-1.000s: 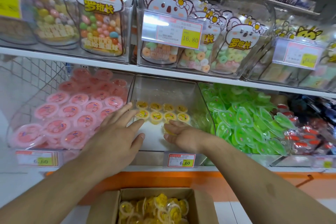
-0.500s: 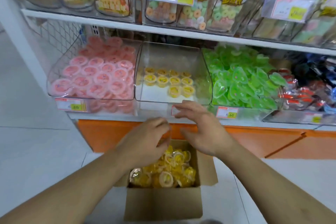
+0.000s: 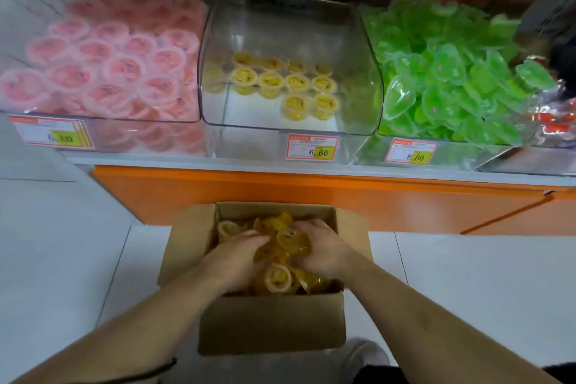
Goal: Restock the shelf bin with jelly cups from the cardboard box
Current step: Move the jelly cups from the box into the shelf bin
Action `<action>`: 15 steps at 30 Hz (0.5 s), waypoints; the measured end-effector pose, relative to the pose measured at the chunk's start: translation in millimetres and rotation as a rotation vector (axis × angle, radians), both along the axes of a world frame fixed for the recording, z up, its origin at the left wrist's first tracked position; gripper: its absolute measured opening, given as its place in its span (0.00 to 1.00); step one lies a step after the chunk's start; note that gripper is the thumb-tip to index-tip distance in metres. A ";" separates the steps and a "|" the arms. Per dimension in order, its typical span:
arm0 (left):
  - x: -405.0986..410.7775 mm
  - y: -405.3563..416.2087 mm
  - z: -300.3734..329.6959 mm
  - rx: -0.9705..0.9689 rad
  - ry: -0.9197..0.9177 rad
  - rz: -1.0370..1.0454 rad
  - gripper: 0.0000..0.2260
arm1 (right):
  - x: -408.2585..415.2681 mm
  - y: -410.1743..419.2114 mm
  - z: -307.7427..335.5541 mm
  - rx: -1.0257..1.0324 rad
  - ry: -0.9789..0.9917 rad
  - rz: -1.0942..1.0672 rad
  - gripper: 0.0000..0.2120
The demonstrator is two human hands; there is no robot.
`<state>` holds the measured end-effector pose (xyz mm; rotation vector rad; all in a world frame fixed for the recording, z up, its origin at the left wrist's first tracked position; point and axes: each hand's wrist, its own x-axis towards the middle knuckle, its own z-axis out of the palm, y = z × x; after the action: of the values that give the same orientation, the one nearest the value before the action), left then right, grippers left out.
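Note:
An open cardboard box [image 3: 271,327] stands on the floor below the shelf, filled with loose yellow jelly cups [image 3: 277,279]. Both my hands are down inside it. My left hand [image 3: 237,256] curls over the cups on the left of the pile. My right hand [image 3: 321,249] curls round cups on the right, and its fingertips are buried among them. On the shelf above, the clear middle bin [image 3: 290,25] holds several yellow jelly cups [image 3: 296,84] standing in rows at the back, with bare bottom in front of them.
A bin of pink jelly cups [image 3: 118,65] sits left of the clear bin and a bin of green jellies [image 3: 442,72] to its right. Price tags [image 3: 311,148] line the shelf edge above an orange base panel [image 3: 311,196]. White floor tiles [image 3: 62,243] surround the box.
Both hands left the shelf bin, came down over the box and have now sunk into the pile of yellow cups. My view has tilted down towards the box.

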<state>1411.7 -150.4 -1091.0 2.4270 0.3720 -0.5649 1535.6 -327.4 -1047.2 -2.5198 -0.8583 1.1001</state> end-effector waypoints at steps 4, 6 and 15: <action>3.9 -1.4 -31.4 -0.011 0.030 0.039 0.18 | 2.6 5.5 -22.8 0.035 0.025 -0.001 0.31; 6.9 -2.9 -30.7 -0.038 -0.005 0.072 0.16 | 6.1 5.6 -35.3 0.032 -0.001 -0.028 0.29; 1.5 -0.6 -23.5 -0.175 -0.083 0.223 0.13 | 12.1 12.3 -49.6 -0.018 -0.084 -0.105 0.17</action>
<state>1413.2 -150.9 -1114.5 2.1974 0.5270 -0.3809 1547.7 -315.1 -1096.9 -2.6094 -0.7311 0.9798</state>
